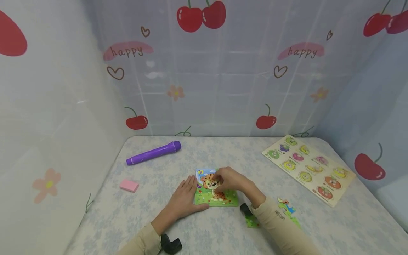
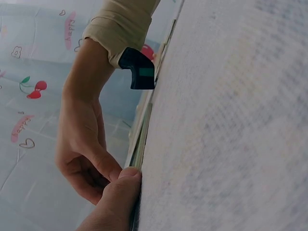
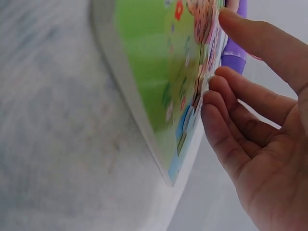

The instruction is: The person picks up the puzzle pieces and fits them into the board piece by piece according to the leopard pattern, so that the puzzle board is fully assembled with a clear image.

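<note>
A small picture puzzle (image 1: 202, 200) with a spotted cartoon leopard on green grass lies flat on the table. My left hand (image 1: 183, 199) rests at its left side, fingers extended along that edge and the thumb along the near edge. Over the leopard's face, my right hand (image 1: 232, 179) bends down from the right. In the right wrist view, the right hand's fingertips (image 3: 211, 103) are right at the puzzle's surface, with a gap between thumb and fingers and no piece visible there. Part of the leopard picture is hidden under the right hand.
Loose puzzle pieces (image 1: 287, 206) lie beside the right forearm, another green piece (image 1: 251, 222) partly under it. A fruit puzzle board (image 1: 299, 170) lies at the right. At the left are a purple stick-shaped item (image 1: 153, 153) and a pink block (image 1: 129, 185). Printed curtains (image 1: 223, 85) surround the table.
</note>
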The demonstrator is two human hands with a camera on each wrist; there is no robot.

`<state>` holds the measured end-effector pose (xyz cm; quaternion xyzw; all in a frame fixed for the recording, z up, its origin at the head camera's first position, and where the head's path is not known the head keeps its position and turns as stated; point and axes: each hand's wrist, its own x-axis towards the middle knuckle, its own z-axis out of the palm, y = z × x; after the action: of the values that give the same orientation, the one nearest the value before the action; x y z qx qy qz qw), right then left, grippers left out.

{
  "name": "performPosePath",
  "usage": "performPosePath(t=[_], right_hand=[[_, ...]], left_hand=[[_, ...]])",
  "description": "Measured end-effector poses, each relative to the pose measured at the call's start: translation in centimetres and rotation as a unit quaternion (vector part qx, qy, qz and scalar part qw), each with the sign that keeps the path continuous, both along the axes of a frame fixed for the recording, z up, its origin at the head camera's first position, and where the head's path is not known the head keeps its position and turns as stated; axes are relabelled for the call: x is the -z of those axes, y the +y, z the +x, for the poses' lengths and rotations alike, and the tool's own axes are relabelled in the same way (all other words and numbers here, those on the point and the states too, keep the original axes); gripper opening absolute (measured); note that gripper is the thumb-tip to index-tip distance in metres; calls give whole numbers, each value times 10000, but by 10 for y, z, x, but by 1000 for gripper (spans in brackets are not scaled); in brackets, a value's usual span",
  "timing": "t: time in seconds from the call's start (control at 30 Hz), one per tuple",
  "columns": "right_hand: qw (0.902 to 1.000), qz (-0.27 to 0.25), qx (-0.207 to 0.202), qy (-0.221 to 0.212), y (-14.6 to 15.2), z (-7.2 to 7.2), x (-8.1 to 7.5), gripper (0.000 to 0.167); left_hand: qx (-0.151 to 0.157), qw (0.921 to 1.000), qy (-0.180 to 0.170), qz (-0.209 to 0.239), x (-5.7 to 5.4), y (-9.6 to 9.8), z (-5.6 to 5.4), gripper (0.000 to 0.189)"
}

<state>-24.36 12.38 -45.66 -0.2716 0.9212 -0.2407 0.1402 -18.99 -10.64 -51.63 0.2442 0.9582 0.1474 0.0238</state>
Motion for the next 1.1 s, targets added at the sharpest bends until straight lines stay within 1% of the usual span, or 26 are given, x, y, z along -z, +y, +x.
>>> performPosePath(t=[0.23,0.43,0.67,0.83,0.93,1.03,1.1], right_hand=[[9995,-279,-83,-73,6,0,-3,47],[9993,-315,-117,-155,7,2,-2,46],[9992,-304,-131,-223,13,6,-1,44],[9993,-277,-213,-103,28,13,-6,44],[9993,-331,-185,-78,39,17,-8,43],[9990,-418,-100,-146,50,22,-10,42],[9990,-420,-119,-96,57,24,-11,41]], left_hand=[[-54,9999,-19,-107,3,0,0,116],[-84,9999,-81,-14,1,1,0,117],[-64,10000,-63,-30,0,2,1,116],[-71,9999,-29,-104,0,2,1,116],[-85,9999,-33,-95,0,2,1,117],[-93,9999,-43,-83,0,2,1,117],[-71,10000,-27,-60,1,2,1,117]])
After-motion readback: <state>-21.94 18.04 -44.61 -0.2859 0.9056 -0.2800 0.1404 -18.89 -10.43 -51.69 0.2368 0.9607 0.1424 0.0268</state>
